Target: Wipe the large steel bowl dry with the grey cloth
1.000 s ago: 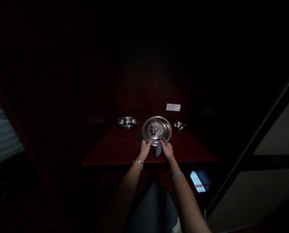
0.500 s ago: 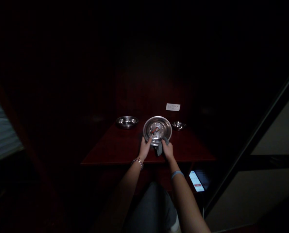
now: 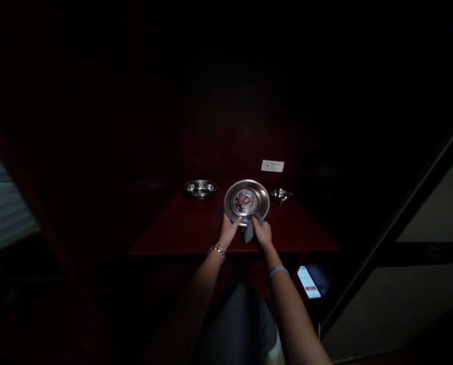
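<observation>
A shiny steel bowl (image 3: 262, 200) with a small label stuck on its inner base is held up over the table, tilted so its inside faces me. My left hand (image 3: 229, 230) grips the lower left rim, thumb on the inner side and fingers hidden behind. At the lower right rim, my right hand (image 3: 263, 232) is closed on a grey cloth (image 3: 248, 233), pressing it against the bowl's edge. Part of the cloth hangs down below the rim.
A second steel bowl (image 3: 200, 189) stands at the table's back left, and a smaller steel bowl (image 3: 281, 196) at the back right. The dark red table (image 3: 173, 235) meets a wall with a white socket (image 3: 272, 166). A lit phone (image 3: 309, 282) lies below at right.
My left thumb has shifted slightly along the lower rim towards the right, and the bowl appears turned a little, its label at a different angle. My right hand keeps the cloth at the rim.
</observation>
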`<state>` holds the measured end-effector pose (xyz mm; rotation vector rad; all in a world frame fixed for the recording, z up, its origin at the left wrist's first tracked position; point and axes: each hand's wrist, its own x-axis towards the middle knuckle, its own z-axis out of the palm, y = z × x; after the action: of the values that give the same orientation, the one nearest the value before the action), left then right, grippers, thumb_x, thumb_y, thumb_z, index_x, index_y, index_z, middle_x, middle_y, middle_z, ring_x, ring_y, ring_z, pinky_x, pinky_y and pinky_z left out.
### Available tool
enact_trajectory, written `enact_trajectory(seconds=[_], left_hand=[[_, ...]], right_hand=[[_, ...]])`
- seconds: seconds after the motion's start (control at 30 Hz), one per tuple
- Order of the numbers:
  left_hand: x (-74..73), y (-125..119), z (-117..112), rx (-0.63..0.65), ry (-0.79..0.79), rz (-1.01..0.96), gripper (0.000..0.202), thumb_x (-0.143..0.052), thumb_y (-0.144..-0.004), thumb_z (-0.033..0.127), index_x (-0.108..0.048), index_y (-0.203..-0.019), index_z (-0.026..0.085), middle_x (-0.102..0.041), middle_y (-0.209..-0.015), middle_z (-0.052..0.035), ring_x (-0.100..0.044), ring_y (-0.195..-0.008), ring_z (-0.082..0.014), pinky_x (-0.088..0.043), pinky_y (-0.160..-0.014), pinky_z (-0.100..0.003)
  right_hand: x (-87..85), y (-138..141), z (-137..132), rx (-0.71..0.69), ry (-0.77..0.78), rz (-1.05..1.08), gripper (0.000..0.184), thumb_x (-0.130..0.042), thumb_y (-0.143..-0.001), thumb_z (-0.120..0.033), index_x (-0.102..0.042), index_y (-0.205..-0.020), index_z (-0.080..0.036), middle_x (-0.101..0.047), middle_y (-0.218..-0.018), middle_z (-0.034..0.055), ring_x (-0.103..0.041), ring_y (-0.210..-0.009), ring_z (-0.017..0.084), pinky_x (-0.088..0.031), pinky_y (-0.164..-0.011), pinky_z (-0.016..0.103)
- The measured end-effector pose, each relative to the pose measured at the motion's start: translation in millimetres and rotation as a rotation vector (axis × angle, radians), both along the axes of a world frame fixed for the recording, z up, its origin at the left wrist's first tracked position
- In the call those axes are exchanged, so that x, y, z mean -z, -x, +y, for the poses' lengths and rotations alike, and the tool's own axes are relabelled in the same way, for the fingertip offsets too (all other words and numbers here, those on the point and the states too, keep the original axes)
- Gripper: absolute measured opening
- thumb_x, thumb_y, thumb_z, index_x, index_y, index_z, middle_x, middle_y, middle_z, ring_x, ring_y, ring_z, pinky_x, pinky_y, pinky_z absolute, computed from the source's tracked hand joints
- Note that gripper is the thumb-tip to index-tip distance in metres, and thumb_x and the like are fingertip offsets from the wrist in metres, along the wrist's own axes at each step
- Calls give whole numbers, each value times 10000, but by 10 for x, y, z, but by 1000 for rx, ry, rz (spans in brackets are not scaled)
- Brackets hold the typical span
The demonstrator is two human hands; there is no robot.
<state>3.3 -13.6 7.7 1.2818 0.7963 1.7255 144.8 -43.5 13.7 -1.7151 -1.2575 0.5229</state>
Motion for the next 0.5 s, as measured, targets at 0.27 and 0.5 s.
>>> enact_trajectory(seconds=[0.27,0.5], left_hand=[[-44,-5,-3,-45,101,-97,414,-731,-711,182,-608,-1106,167,-710,-1167,-91,-642,-1122,-232,-430,-1078,-417],[-3,-16,22,-53,43,-162,402,-668,-832,368,-573,-1173,176,-687,-1207,-120,-663,-1082,-217,-480,-1019,-381]], right_hand=[[-36,14,4,41,58,-9,521,-485,-900,-577,-765,-1007,-150,-757,-1033,168,-704,-1044,298,-514,-857,328],[22,7,29,42,3,17,507,-465,-899,-556,-768,-932,-151,-765,-929,150,-727,-941,271,-527,-790,291]])
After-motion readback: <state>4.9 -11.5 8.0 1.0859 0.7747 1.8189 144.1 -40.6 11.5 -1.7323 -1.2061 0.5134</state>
